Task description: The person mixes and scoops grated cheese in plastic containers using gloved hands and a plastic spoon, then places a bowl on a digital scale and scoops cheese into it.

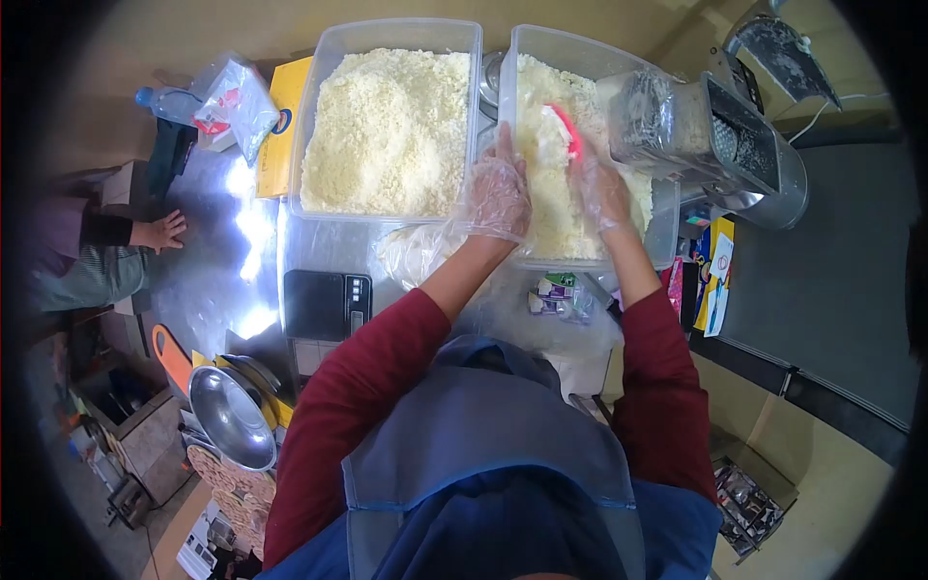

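Observation:
Two clear plastic tubs stand side by side, a left tub [300, 145] and a right tub [661, 246]. Both hold pale yellow crumbly stuff [391, 126] that looks like grated cheese. My left hand [498, 198], in a clear plastic glove, grips the right tub's left wall, fingers pointing away from me. Inside that tub, my gloved right hand [603, 193] is closed on a red scoop [565, 128] with white stuff on it; the fingers partly hide its handle. A grating machine [735, 130] overhangs the tub's right side.
A black scale [327, 303] lies on the metal table [217, 261] at left, near a metal pan [232, 418]. Behind are a yellow box [282, 130] and a plastic bag [237, 108]. Another person's hand [162, 232] rests at the table's left edge. A dark surface [822, 251] lies right.

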Demonstrator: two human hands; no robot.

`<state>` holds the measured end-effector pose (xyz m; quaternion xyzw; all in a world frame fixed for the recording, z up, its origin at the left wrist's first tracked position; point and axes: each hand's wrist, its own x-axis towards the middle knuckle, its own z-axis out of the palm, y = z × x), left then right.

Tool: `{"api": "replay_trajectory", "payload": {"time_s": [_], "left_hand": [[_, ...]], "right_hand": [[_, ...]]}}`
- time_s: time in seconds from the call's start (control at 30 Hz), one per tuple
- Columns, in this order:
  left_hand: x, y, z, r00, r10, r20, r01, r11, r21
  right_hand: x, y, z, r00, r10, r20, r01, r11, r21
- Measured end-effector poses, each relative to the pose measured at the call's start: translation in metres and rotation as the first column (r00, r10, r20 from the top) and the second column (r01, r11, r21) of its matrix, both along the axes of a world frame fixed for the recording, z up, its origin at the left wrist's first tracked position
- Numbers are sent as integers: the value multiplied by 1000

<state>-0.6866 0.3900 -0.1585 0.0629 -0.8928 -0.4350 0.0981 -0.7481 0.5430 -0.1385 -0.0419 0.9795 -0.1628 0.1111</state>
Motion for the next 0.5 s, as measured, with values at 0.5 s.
{"api": "replay_trajectory", "payload": {"time_s": [0.5], "left_hand": [[4,0,4,999,-20,47,17,998,54]], "right_hand": [[-18,35,-1,950,140,-279,-109,986,124]]}}
